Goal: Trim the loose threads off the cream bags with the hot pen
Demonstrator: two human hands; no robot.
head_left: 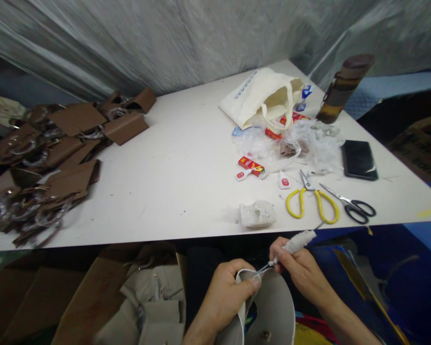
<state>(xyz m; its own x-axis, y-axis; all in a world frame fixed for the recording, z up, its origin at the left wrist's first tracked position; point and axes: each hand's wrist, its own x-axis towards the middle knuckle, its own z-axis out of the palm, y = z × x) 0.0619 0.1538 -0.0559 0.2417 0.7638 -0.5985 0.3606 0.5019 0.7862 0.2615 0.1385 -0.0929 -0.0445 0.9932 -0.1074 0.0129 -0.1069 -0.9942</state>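
My left hand [227,290] pinches the top edge of a pale grey-beige bag piece [276,306], which curves open below it with a small metal stud low inside. In my right hand [299,266] is a thin pointed tool with a wrapped whitish handle [300,241], perhaps an awl; its tip end meets the bag's edge beside my left thumb. Whitish thread [264,269] or cord runs between the edge and the tool. On the table just above lie a whitish wrapped block [257,214], yellow-handled scissors [311,199] and black-handled scissors [352,205].
Brown bag pieces [77,120] with plastic-wrapped parts pile up at the table's left. Right of centre are a cream tote [249,98], clear plastic [319,139], small red boxes [250,166], a phone [359,159] and a bottle [343,91]. Below left, a carton [89,297] holds beige pieces.
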